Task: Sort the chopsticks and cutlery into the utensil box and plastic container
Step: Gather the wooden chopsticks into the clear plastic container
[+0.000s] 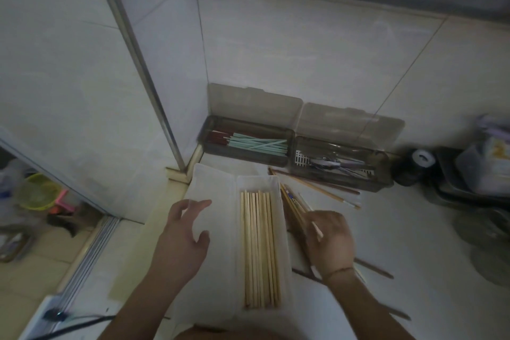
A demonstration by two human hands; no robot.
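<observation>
A white plastic container [285, 232] lies open before me with several pale wooden chopsticks [259, 248] in it; its lid [212, 196] lies flat to the left. My left hand [183, 234] hovers over the lid, fingers spread, holding nothing. My right hand [329, 240] grips a bundle of brown chopsticks [292, 203] just right of the container. Against the wall stand two smoky utensil boxes: the left one [245, 150] holds mint-green and dark red chopsticks [256, 143], the right one [342, 164] holds metal cutlery [336, 164].
Loose brown chopsticks [325, 189] lie on the white counter between the boxes and my right hand, more by my wrist [375, 269]. A black roll [414, 167] and a dark tray with bags [480, 171] stand at right. The counter edge drops off at left.
</observation>
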